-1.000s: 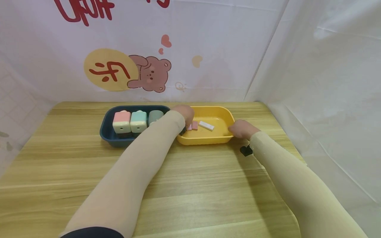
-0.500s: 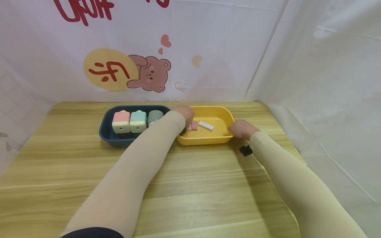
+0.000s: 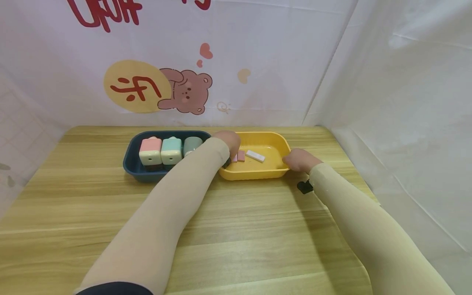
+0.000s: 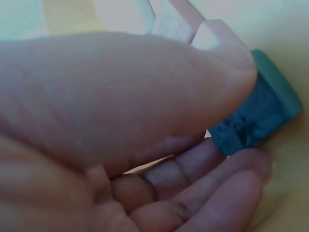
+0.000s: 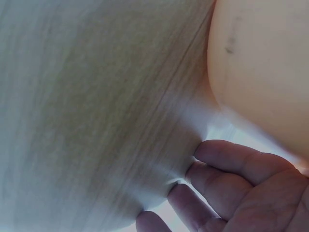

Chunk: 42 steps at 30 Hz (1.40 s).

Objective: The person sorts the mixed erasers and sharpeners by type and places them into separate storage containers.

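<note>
My left hand (image 3: pixel 230 142) is over the left end of the yellow tray (image 3: pixel 254 175). In the left wrist view, its thumb and fingers pinch a small teal block (image 4: pixel 277 104) with a dark pattern on one face. Pink blocks (image 3: pixel 241 155) and a white block (image 3: pixel 255 156) lie on the tray's floor, the pink ones close to the left hand. At the tray's right end, my right hand (image 3: pixel 300 160) holds the rim. Its bent fingers (image 5: pixel 222 188) lie outside the wall, with tips by the table; the thumb is hidden.
A dark blue tray (image 3: pixel 130 164) stands left of the yellow one, holding a pink-topped pot (image 3: pixel 150 150), a teal-topped pot (image 3: pixel 171 150) and a grey one (image 3: pixel 192 144). The left sleeve hides part of it. A white printed curtain (image 3: pixel 273 53) hangs behind the table (image 3: pixel 236 246).
</note>
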Each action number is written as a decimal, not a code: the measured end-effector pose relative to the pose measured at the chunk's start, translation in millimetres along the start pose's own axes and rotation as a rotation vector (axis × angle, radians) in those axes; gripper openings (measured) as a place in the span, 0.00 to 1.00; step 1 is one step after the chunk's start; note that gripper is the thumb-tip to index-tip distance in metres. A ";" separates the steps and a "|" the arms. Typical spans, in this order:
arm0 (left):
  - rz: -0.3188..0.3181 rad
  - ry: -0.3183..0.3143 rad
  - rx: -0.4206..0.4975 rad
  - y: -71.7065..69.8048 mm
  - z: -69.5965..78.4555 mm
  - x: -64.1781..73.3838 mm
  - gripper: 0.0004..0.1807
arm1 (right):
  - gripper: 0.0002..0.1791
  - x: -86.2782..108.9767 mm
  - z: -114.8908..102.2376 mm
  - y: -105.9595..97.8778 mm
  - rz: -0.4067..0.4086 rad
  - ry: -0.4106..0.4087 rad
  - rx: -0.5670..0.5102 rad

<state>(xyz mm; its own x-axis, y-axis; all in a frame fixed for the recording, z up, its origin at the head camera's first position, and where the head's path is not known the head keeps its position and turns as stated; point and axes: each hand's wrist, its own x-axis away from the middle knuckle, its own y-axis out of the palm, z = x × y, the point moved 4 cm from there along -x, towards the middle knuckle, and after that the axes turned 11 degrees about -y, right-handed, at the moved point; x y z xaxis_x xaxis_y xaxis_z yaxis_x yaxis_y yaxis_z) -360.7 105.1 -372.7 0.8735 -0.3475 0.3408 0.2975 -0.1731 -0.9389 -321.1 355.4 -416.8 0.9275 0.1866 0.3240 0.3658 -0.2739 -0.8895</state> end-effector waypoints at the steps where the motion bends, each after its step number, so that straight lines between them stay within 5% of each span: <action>1: -0.002 -0.001 0.003 0.0 -0.2 0.0 0.04 | 0.14 0.2 -0.3 -0.1 -0.001 0.000 0.003; 15: 0.009 -0.009 0.114 -7.4 -3.8 -6.0 0.01 | 0.15 -2.1 0.0 -1.3 0.001 -0.014 0.041; 26: 0.016 -0.025 0.243 -22.3 -11.7 -6.1 0.08 | 0.14 0.0 -1.6 -0.7 0.006 -0.013 0.016; 42: 0.060 0.034 0.175 -42.4 -23.9 13.4 0.11 | 0.15 0.9 -1.7 1.0 0.007 -0.010 0.028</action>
<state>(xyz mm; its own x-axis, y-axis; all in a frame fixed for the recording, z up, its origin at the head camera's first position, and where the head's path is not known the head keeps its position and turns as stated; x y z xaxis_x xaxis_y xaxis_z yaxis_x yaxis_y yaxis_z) -370.8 85.8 -327.2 0.8794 -0.3835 0.2823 0.3100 0.0111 -0.9507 -319.8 353.7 -416.9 0.9290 0.1943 0.3149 0.3572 -0.2484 -0.9004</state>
